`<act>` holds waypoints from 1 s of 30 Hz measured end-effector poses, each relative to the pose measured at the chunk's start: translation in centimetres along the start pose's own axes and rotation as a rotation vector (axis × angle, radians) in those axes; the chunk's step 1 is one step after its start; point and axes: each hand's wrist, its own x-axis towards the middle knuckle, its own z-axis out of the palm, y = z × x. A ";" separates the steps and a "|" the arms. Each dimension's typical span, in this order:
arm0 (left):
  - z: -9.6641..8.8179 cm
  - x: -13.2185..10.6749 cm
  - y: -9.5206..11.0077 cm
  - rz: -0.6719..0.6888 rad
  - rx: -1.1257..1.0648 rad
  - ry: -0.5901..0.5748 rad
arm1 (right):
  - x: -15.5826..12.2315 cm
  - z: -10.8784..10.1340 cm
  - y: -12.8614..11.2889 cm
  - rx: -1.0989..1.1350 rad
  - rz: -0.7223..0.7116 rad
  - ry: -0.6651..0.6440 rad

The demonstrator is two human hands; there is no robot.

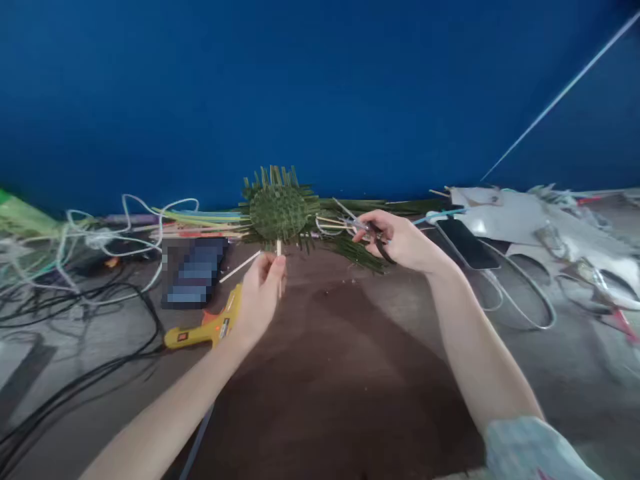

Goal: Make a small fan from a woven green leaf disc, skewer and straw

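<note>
left hand point(265, 283): pinching stick point(279, 248) under disc point(280, 210), best held steady. right hand point(387, 237): gripping scissors point(353, 217), tips best kept off fingers.

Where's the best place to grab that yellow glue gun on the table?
Probably its slim yellow handle, coming from the left. The handle sticks out that way, while the left hand partly hides the gun's body at the other end.
</note>
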 end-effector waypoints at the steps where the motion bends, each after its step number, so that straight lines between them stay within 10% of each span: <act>1: 0.0 0.1 -0.1 0.004 0.007 0.002 | -0.1 -0.1 -0.1 0.007 0.018 -0.003; 8: 0.1 0.4 -0.4 0.029 0.027 0.004 | -0.5 -0.2 -1.0 0.078 0.131 -0.060; 16: 0.1 0.5 -0.8 0.013 -0.004 0.003 | -0.4 -0.4 -0.1 0.166 -0.088 -0.159; 30: 0.2 0.5 -0.8 0.029 0.051 -0.014 | -0.4 -0.4 -1.2 0.114 0.104 -0.129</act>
